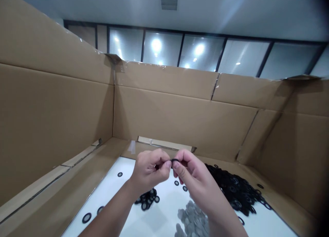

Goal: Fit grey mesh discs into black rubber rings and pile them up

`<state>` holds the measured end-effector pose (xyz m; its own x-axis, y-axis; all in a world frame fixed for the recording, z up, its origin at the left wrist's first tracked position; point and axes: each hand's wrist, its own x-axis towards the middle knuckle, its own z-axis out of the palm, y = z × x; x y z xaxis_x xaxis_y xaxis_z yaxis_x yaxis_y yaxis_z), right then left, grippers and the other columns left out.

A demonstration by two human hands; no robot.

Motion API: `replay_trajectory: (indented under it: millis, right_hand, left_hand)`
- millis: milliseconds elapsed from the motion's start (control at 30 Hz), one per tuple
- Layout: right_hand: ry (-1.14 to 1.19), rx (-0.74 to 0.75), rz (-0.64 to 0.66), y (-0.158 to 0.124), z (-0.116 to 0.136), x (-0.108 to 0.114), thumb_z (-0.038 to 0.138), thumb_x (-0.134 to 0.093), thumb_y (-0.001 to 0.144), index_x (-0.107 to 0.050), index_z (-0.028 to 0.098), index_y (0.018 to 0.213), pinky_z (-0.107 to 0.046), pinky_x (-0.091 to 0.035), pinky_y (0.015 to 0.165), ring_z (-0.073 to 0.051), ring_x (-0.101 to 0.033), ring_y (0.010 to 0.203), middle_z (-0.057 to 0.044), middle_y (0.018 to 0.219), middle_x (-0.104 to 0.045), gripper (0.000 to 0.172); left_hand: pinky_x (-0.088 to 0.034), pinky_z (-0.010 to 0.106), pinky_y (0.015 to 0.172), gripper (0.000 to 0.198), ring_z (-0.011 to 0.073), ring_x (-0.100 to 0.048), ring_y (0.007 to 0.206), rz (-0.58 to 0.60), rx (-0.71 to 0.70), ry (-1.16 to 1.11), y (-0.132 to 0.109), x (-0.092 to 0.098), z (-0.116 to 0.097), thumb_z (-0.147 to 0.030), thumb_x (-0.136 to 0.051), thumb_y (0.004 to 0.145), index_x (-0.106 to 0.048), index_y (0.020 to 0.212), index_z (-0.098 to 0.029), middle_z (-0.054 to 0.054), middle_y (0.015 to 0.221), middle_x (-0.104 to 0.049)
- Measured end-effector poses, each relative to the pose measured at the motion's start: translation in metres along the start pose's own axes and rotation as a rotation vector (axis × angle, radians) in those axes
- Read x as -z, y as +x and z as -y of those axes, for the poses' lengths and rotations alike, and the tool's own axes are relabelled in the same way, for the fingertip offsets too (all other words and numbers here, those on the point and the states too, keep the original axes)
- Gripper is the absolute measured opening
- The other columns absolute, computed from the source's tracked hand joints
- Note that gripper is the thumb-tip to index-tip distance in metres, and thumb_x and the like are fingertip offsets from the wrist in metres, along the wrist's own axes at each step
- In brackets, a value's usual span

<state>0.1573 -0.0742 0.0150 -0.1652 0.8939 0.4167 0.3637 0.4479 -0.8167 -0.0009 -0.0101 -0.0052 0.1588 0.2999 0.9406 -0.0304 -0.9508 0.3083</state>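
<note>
My left hand [150,170] and my right hand [192,175] meet above the white board, each closed in a pinch on one small black ring [175,160]. The ring is seen nearly edge-on, and fingertips hide part of it. Whether a disc sits inside it, I cannot tell. Below my right wrist lies a heap of thin grey discs [193,218]. A small pile of black rings with grey centres [147,199] lies below my left hand. To the right of my right forearm spreads a large heap of black rings [238,189].
Several single rings, such as one at the left [86,217], lie scattered on the white board [161,216]. Tall cardboard walls [174,113] surround the board at the left, back and right. A cardboard strip [167,143] runs along the back wall's foot.
</note>
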Motion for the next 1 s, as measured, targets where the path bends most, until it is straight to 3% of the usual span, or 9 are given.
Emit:
replay_trajectory:
  millis: [167,367,500,600,700,800,1000]
  right_hand:
    - [-0.031,0.019,-0.012,-0.005,0.004,0.008,0.053,-0.051,0.100,-0.052,0.022,0.083,-0.027,-0.033,0.056,-0.014,-0.043,0.065,0.001,0.073,-0.050,0.035]
    - [0.196,0.015,-0.075,0.002,-0.003,0.009,0.047,-0.064,0.095,-0.058,0.021,0.084,-0.025,-0.039,0.056,-0.013,-0.049,0.063,0.002,0.068,-0.053,0.029]
    - [0.386,0.085,-0.159,0.011,-0.010,0.000,0.044,-0.067,0.094,-0.060,0.021,0.088,-0.024,-0.043,0.054,-0.012,-0.054,0.061,0.002,0.070,-0.058,0.025]
    - [0.402,0.104,-0.174,0.013,-0.013,-0.004,0.043,-0.067,0.094,-0.059,0.021,0.087,-0.024,-0.043,0.056,-0.011,-0.054,0.061,0.003,0.071,-0.058,0.024]
    - [0.355,0.099,-0.152,0.011,-0.013,-0.004,0.044,-0.065,0.095,-0.057,0.021,0.084,-0.023,-0.040,0.055,-0.010,-0.050,0.061,0.003,0.072,-0.056,0.027]
    - [0.320,0.082,-0.096,0.008,-0.010,-0.005,0.045,-0.061,0.098,-0.054,0.021,0.084,-0.024,-0.039,0.056,-0.011,-0.047,0.063,0.003,0.074,-0.055,0.028]
    - [0.243,0.092,-0.090,0.000,0.001,-0.009,0.046,-0.057,0.099,-0.051,0.022,0.082,-0.026,-0.040,0.059,-0.013,-0.047,0.067,0.002,0.077,-0.050,0.031]
  left_hand:
    - [-0.032,0.017,0.045,0.017,0.0056,-0.038,0.044,0.018,0.059,0.028,-0.002,-0.002,-0.007,-0.012,-0.059,0.082,-0.055,0.067,-0.018,-0.006,0.050,-0.045]
    - [-0.043,0.018,0.048,0.017,0.0081,-0.053,0.048,0.187,0.218,-0.168,-0.003,-0.002,0.005,-0.026,-0.057,0.096,-0.063,0.082,-0.018,-0.002,0.059,-0.058]
    - [-0.051,0.019,0.052,0.016,0.0102,-0.065,0.056,0.130,0.345,-0.342,-0.004,-0.007,0.007,-0.030,-0.059,0.097,-0.066,0.089,-0.018,0.002,0.071,-0.069]
    - [-0.053,0.019,0.052,0.013,0.0114,-0.067,0.058,0.130,0.370,-0.333,-0.002,-0.008,0.004,-0.028,-0.064,0.094,-0.067,0.088,-0.018,0.003,0.071,-0.072]
    - [-0.048,0.018,0.047,0.012,0.0105,-0.062,0.050,0.092,0.278,-0.184,0.000,-0.006,0.000,-0.022,-0.069,0.088,-0.066,0.077,-0.017,0.000,0.058,-0.068]
    - [-0.044,0.019,0.044,0.018,0.0091,-0.055,0.042,-0.031,0.162,-0.064,-0.003,-0.008,-0.003,-0.015,-0.070,0.080,-0.061,0.065,-0.018,-0.002,0.050,-0.062]
    - [-0.044,0.021,0.044,0.015,0.0100,-0.054,0.043,-0.177,0.164,-0.017,-0.015,-0.015,-0.011,-0.011,-0.065,0.079,-0.062,0.067,-0.020,-0.003,0.051,-0.061]
